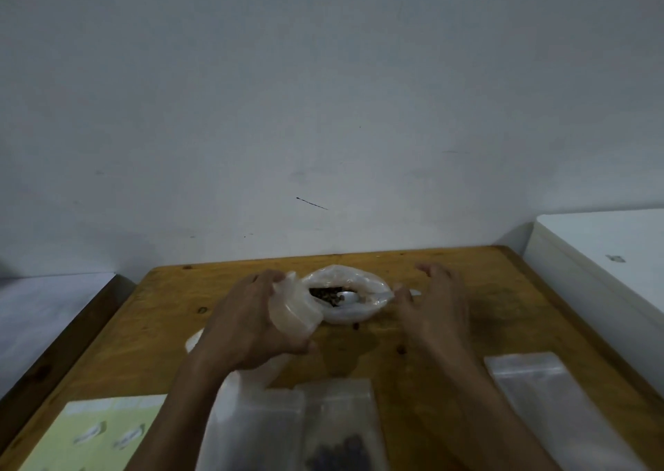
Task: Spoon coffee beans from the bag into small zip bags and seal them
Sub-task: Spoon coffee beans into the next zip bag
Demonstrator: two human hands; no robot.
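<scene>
Bean bag [345,298]: thin clear plastic, lying at the far middle of the bench [467,327], mouth open toward the camera. Dark coffee beans [323,295] show inside, with the bowl of a metal spoon [347,297] among them; its handle runs right, through the bag's mouth.

Left hand [251,327]: fingers and thumb curled round the bunched left rim of the bag, holding it up and open.

Right hand [436,309]: spread wide, holding nothing, just beside the right edge of the bag and over the spoon handle. Whether a fingertip touches the handle I cannot tell.

Near edge: several small zip bags [258,431] lie flat; one [339,445] holds a dark mass, probably beans. Another empty zip bag [531,388] lies at near right. A yellow-green printed card [93,431] sits at near left.

Loose beans [356,325] already lie on the wood just near of the bag.

Risks, as judged:
- The bag is limp and held on one side only. If the left hand slackens, the mouth may collapse or tip and spill beans.
- Pulling the spoon out sideways could drag the thin rim with it and flick beans onto the bench.
- The zip bags lie flat and unopened; filling one single-handed invites spills.
- Low light and blur make a bean caught in a zip track easy to miss, giving a poor seal.
</scene>
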